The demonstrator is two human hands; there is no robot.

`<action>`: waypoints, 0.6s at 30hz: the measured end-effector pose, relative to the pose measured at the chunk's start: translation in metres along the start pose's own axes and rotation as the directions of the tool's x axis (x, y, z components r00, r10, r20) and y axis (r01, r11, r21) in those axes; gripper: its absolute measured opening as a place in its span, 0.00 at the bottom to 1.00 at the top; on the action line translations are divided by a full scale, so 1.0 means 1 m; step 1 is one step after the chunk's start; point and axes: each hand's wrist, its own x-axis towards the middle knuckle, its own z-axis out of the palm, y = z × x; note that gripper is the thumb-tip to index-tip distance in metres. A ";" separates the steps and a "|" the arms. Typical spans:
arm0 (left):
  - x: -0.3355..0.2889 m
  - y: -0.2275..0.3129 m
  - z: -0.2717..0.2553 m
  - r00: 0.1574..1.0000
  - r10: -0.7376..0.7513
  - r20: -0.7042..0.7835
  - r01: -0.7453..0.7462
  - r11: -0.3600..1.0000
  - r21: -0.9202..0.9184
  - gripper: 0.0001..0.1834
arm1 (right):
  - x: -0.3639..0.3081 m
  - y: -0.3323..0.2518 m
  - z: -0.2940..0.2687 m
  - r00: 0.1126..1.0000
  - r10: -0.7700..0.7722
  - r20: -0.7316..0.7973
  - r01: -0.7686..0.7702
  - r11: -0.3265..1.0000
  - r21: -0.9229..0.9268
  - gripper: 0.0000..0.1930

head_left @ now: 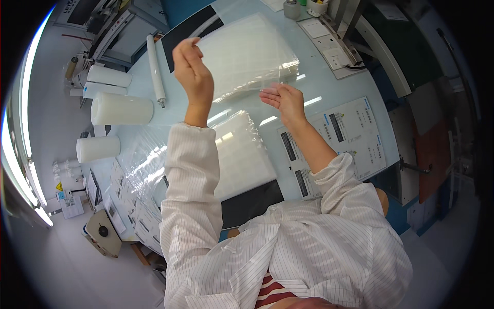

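Observation:
A far stack of clear plastic sheets [242, 51] lies on the pale glossy table [334, 92]. My left hand [194, 69] is raised over the stack's left side with its fingers bent together. What they hold, if anything, does not show clearly. At the stack's near right corner, my right hand [285, 103] has its fingers pressed together at the edge of a thin clear plastic sheet [265, 82]. A second stack of clear sheets [242, 159] lies nearer to me, partly behind my left sleeve, with a black sheet [252, 203] under its near edge.
White rolls [122, 108] stand at the left beside a long slim roller [154, 72]. Loose clear film [146, 154] covers the table's left part. Printed sheets [350, 134] lie at the right, near a metal-framed device [329, 49]. A small pot [292, 9] stands at the far edge.

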 end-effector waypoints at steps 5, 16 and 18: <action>0.067 -0.009 -0.103 0.884 -0.280 -0.374 0.180 0.943 -0.282 0.17 | 0.003 -0.011 -0.013 1.000 -0.014 -0.024 0.013 0.998 -0.062 0.17; -0.047 0.034 -0.309 0.703 -0.218 -0.676 0.271 0.962 -0.029 0.17 | 0.035 -0.033 -0.052 0.995 0.086 0.054 -0.065 0.949 -0.309 0.16; -0.075 0.047 -0.324 0.707 -0.139 -0.693 0.266 0.961 0.078 0.16 | 0.039 -0.036 -0.060 0.993 0.098 0.067 -0.071 0.940 -0.335 0.16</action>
